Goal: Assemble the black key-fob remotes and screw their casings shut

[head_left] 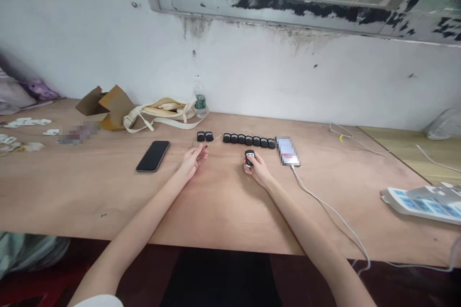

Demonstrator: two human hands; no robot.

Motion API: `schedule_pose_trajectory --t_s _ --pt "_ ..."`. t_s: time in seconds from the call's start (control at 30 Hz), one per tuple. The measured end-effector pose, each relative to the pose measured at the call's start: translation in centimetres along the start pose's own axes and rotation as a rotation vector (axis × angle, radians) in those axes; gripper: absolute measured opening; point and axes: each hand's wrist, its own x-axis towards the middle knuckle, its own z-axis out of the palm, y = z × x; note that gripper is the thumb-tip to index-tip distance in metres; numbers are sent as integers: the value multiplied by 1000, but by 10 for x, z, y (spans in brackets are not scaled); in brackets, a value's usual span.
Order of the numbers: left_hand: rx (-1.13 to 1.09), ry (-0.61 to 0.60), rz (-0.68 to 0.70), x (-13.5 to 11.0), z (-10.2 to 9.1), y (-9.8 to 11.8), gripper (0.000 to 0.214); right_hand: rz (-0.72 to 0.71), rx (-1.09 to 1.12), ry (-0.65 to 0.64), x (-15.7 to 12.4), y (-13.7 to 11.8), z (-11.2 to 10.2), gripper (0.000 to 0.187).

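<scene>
My left hand (192, 159) is closed in a pinch on a thin screwdriver (212, 142) with a red handle, its shaft pointing up and right over the wooden table (223, 201). My right hand (257, 169) is closed on a small black key fob (249, 157), held against the tabletop. Just behind it lies a row of several black key fobs (248, 140). Two more black fobs (205, 136) sit apart to the left of the row, near the screwdriver tip.
A black phone (153, 156) lies left of my left hand. Another phone (287, 151) with a white cable (324, 204) lies right of the row. A cloth bag (162, 111), a water bottle (200, 100), torn cardboard (108, 105) and a white power strip (421, 203) stand around.
</scene>
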Motion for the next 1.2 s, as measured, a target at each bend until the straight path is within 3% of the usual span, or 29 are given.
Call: schedule_pose_trajectory --t_s 0.43,1.2 --pt "-20 6 -20 1 0 0 15 64 59 -16 4 4 -5 28" --pt "-30 1 -24 4 -2 -2 17 5 -20 -67 -1 1 1 22"
